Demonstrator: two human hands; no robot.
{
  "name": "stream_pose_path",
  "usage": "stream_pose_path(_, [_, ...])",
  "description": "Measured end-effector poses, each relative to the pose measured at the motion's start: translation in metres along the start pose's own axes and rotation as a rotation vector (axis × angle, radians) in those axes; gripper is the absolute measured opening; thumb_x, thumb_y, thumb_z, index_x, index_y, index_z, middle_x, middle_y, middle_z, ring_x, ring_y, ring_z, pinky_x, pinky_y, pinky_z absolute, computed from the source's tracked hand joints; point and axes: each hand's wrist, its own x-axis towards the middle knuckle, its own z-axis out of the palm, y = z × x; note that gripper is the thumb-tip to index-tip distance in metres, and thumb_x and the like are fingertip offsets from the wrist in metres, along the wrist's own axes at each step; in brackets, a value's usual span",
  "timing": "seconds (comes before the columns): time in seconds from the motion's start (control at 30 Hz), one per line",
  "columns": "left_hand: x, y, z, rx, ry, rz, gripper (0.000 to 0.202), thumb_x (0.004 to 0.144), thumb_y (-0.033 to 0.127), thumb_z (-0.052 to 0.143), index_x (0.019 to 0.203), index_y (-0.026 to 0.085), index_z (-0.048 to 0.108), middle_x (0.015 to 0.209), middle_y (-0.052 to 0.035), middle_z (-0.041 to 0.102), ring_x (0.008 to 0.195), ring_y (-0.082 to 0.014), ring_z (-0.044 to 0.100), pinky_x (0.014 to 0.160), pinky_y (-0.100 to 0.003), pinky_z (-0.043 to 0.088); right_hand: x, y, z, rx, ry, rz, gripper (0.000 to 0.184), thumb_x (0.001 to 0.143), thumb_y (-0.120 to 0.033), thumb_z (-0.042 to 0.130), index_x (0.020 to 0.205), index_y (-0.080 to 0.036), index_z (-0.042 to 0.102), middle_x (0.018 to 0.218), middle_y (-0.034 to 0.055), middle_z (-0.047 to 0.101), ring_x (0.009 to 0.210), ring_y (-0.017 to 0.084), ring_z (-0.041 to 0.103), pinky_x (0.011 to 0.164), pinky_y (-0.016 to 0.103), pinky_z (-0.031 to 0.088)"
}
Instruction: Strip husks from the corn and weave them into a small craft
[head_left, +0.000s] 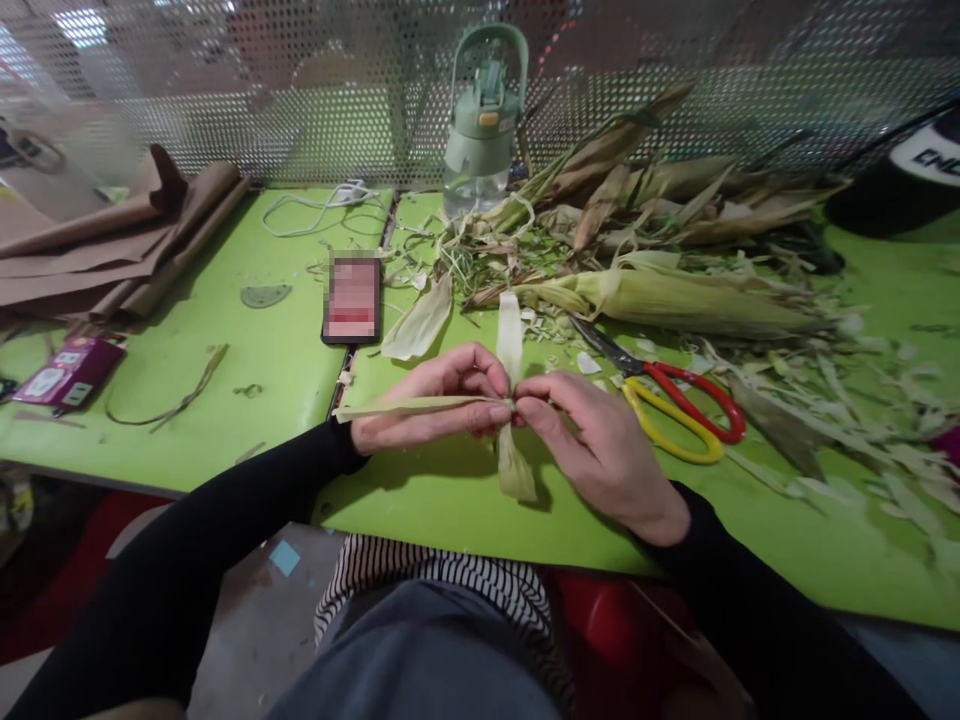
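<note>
My bench has a green top with a dark seam. On it, left of the seam, I record brown paper, a purple box, a cord and a white charger. A phone lies at the seam. Right of it: an upright bottle, heaped husks, scattered scraps and scissors with red and yellow handles.

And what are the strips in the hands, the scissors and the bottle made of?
Strips: probably corn husk, pale, matt and papery, like the husks behind. Scissors: thin, dark blades, likely metal; smooth handles, probably plastic or plastic-coated, given their bright, even red and yellow. Bottle: see-through near the base, perhaps plastic, possibly glass; the opaque green lid looks like matt plastic.
</note>
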Motion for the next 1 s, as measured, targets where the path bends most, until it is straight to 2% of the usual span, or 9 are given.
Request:
stream_pose_path(0.13, [0.000,0.002,-0.001,0.030,-0.010,-0.027,0.027,0.085,0.027,0.076,0.096,0.016,0.054,0.085,-0.0021,0.065,0.076,-0.0082,0.062,0.070,-0.020,0.050,0.000,-0.001,0.001,0.315,-0.085,0.300,0.027,0.097,-0.045,0.058,0.086,-0.021,0.060,0.064,-0.0040,0.055,0.053,0.010,0.047,0.046,0.023,0.035])
stream_pose_path(0.23, [0.001,0.002,0.002,0.045,0.031,-0.034,0.027,0.084,0.026,0.076,0.097,0.016,0.055,0.089,-0.0023,0.065,0.079,-0.0091,0.063,0.074,-0.022,0.051,-0.001,0.001,0.004,0.480,-0.066,0.398,0.030,0.091,-0.047,0.066,0.078,-0.021,0.061,0.059,-0.0061,0.048,0.049,0.008,0.040,0.042,0.022,0.030])
stream_pose_path(0.33, [0.001,0.000,0.007,0.021,0.200,-0.009,0.032,0.083,0.029,0.076,0.099,0.017,0.052,0.093,-0.0018,0.066,0.080,-0.0096,0.064,0.076,-0.024,0.052,-0.001,0.002,0.008,0.578,0.096,0.430,0.022,0.089,-0.042,0.070,0.085,-0.021,0.066,0.065,-0.0041,0.058,0.051,0.008,0.047,0.044,0.021,0.035])
stream_pose_path(0.43, [0.002,-0.004,0.012,0.034,0.282,-0.083,0.031,0.085,0.032,0.073,0.100,0.017,0.050,0.084,0.0000,0.065,0.074,-0.0095,0.062,0.075,-0.026,0.052,-0.001,0.002,0.011,0.583,0.144,0.437,0.018,0.090,-0.038,0.069,0.086,-0.021,0.065,0.066,-0.0035,0.062,0.051,0.008,0.050,0.046,0.020,0.040])
stream_pose_path(0.5, [0.003,-0.007,0.013,0.079,0.271,-0.107,0.025,0.089,0.034,0.068,0.095,0.015,0.052,0.080,-0.0003,0.063,0.072,-0.0093,0.060,0.073,-0.026,0.051,0.000,0.001,0.013,0.568,0.129,0.442,0.017,0.090,-0.037,0.068,0.088,-0.020,0.063,0.068,-0.0027,0.065,0.052,0.008,0.053,0.047,0.021,0.043])
stream_pose_path(0.57, [0.004,-0.008,0.013,0.116,0.248,-0.071,0.022,0.091,0.035,0.064,0.092,0.015,0.053,0.079,-0.0005,0.063,0.071,-0.0089,0.058,0.071,-0.024,0.050,0.002,-0.002,0.014,0.567,0.105,0.456,0.018,0.091,-0.037,0.066,0.088,-0.020,0.061,0.068,-0.0019,0.066,0.053,0.009,0.054,0.046,0.021,0.042])
stream_pose_path(0.67, [0.003,-0.003,0.014,0.131,0.219,-0.067,0.020,0.091,0.032,0.062,0.097,0.017,0.050,0.078,0.0008,0.063,0.066,-0.0078,0.056,0.064,-0.022,0.046,0.004,-0.006,0.014,0.566,0.096,0.462,0.017,0.092,-0.036,0.063,0.088,-0.020,0.058,0.064,-0.0033,0.062,0.050,0.009,0.051,0.045,0.021,0.040])
stream_pose_path(0.77, [0.001,0.005,0.016,0.198,0.239,-0.085,0.021,0.087,0.027,0.065,0.099,0.016,0.052,0.082,0.0000,0.064,0.068,-0.0083,0.056,0.065,-0.023,0.045,0.004,-0.011,0.014,0.542,0.110,0.454,0.015,0.092,-0.034,0.063,0.088,-0.021,0.058,0.061,-0.0051,0.056,0.052,0.009,0.049,0.047,0.022,0.039])
stream_pose_path(1.0, [-0.004,0.011,0.021,0.332,0.247,-0.094,0.024,0.086,0.035,0.066,0.098,0.015,0.058,0.066,0.0040,0.055,0.058,-0.0086,0.046,0.055,-0.023,0.036,0.000,-0.010,0.015,0.501,0.136,0.462,0.019,0.088,-0.040,0.069,0.090,-0.023,0.062,0.073,-0.0022,0.061,0.061,0.012,0.055,0.054,0.026,0.043])
